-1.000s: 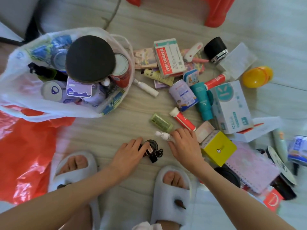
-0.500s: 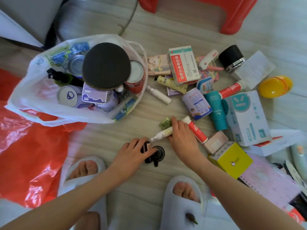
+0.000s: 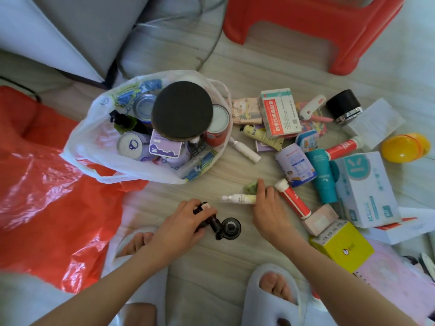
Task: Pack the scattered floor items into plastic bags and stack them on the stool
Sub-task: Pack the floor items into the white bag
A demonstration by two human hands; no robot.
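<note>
Two hands are busy at once here, and that is where I see the trouble starting. My left hand (image 3: 181,222) has its grip curled round a small dark bottle (image 3: 204,215), with a black round cap-like piece (image 3: 231,228) lying just beside it on the floor; whether the two are joined I cannot tell. If they are separate, lifting the bottle alone leaves the piece behind, or tips out whatever is inside.

My right hand (image 3: 270,208) has its grip closed over the end of a slim white and green tube (image 3: 237,198), with a small green bottle (image 3: 251,187) partly under the fingertips. Taking both in one pinch looks risky: either could slide out and roll across the floor.

The white plastic bag (image 3: 89,147) stands just beyond my left hand, already heaped, with a black round lid (image 3: 182,111) and cans riding above its rim. Dropping more on top could spill the pile or tear the thin handles when it is lifted to the red stool (image 3: 313,20), which waits well beyond. The red plastic bag (image 3: 47,196) lies flat to my left and looks the safer place. Many items remain scattered to my right, among them a red and white tube (image 3: 294,200) touching my right hand.
</note>
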